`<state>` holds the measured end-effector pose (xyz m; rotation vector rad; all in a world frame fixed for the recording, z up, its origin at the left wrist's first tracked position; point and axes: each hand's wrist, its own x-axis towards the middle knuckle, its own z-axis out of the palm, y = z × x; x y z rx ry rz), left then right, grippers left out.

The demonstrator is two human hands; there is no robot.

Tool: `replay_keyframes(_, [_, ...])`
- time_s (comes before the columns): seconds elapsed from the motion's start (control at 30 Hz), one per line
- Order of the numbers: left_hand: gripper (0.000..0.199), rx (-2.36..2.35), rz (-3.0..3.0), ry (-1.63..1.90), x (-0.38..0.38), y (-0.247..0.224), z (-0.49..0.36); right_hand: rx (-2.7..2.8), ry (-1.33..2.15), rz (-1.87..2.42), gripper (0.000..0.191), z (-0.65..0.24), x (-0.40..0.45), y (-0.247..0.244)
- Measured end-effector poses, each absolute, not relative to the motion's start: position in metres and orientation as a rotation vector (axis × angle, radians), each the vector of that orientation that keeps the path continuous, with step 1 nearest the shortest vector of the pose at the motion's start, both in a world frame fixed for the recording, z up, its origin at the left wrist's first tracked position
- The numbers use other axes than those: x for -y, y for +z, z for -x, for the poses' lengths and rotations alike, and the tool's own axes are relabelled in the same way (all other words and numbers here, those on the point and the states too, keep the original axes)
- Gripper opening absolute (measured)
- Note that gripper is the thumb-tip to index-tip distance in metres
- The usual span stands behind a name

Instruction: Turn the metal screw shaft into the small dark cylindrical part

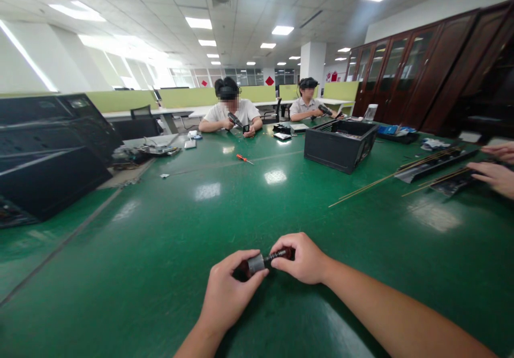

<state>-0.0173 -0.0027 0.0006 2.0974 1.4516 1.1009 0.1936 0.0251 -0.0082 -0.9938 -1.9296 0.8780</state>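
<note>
In the head view, my left hand [235,288] curves its thumb and fingers round a small silver-grey metal cylinder [256,264] with a dark end. My right hand [301,259] pinches a dark ridged shaft [280,254] that has a reddish-brown part at its outer end. The two pieces lie in line just above the green table [160,272], their near ends meeting between my hands. Whether they are joined there I cannot tell. My fingers hide part of both pieces.
An orange-handled screwdriver [243,158] lies farther up the table. Beyond it are a black open case [333,146], thin brass-coloured rods [373,186] and dark metal rails [436,166]. Another person's hands [496,173] are at right. Two people [231,109] sit opposite. Large dark panels [52,154] stand left.
</note>
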Motion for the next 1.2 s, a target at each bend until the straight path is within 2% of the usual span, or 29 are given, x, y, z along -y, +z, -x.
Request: replay_keyframes(1.2, [0.024,-1.478,-2.07,1.107,0.0035,0.0035,0.0168,1.928,0.834,0.997,0.01,-0.1962,-0.0259,-0.0092])
